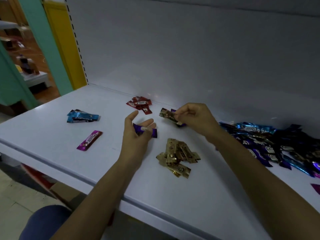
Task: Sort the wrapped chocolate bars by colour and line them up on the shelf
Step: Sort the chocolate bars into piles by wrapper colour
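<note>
The left hand (136, 134) loosely cups a light, slippery purple bar (145, 131); the right hand (194, 116) pinches gold bars (168, 115), possibly a purple one beneath. Grip mid-wrapper.

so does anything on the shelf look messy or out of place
Nothing is lined up yet. The sorted gold-wrapped bars lie criss-crossed in a loose heap, and an unsorted jumble of purple and blue foil-wrapped bars sprawls at the right.

Glossy foil gold bars (177, 157) on smooth white shelf (52, 135).
</note>
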`<state>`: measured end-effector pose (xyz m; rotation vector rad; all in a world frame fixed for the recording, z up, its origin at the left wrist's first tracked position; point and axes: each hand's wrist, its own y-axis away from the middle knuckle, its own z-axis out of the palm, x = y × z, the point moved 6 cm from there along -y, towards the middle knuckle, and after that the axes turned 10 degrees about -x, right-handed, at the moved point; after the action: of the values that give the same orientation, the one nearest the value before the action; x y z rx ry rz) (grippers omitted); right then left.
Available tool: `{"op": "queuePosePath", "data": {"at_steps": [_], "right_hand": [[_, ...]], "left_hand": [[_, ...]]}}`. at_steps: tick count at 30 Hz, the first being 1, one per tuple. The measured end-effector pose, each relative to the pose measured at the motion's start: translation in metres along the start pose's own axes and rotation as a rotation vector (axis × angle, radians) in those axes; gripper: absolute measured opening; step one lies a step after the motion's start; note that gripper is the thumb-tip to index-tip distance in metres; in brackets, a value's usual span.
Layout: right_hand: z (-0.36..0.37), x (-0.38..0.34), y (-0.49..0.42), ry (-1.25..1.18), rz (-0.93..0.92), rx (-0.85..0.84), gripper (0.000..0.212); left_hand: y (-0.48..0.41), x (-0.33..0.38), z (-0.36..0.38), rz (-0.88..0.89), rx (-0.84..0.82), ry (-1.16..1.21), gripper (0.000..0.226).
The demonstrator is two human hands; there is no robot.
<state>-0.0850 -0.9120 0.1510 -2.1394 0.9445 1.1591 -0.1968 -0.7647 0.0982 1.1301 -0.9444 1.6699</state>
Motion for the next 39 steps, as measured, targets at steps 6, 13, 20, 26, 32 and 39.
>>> {"op": "queuePosePath", "data": {"at_steps": [6, 13, 20, 26, 32, 39], "right_hand": [[0.002, -0.019, 0.074, 0.44, -0.257, 0.178, 0.003], [0.038, -0.006, 0.09, 0.635, -0.298, -0.026, 0.038], [0.06, -0.039, 0.05, 0.735, -0.365, -0.047, 0.034], [0.048, -0.036, 0.021, 0.82, -0.446, 0.121, 0.02], [-0.029, 0.018, -0.013, 0.92, -0.037, 0.422, 0.017], [-0.03, 0.029, -0.013, 0.897, 0.091, 0.253, 0.024]], "left_hand": [[0.0, -0.001, 0.004, -0.011, -0.029, -0.031, 0.044], [0.003, 0.002, 0.007, -0.019, -0.039, 0.0, 0.039], [0.007, 0.003, 0.006, -0.05, 0.028, 0.116, 0.021], [0.002, -0.002, 0.009, -0.053, -0.063, 0.03, 0.027], [0.004, -0.002, 0.018, 0.047, -0.152, -0.553, 0.03], [0.004, 0.002, 0.018, 0.051, -0.103, -0.48, 0.027]]}}
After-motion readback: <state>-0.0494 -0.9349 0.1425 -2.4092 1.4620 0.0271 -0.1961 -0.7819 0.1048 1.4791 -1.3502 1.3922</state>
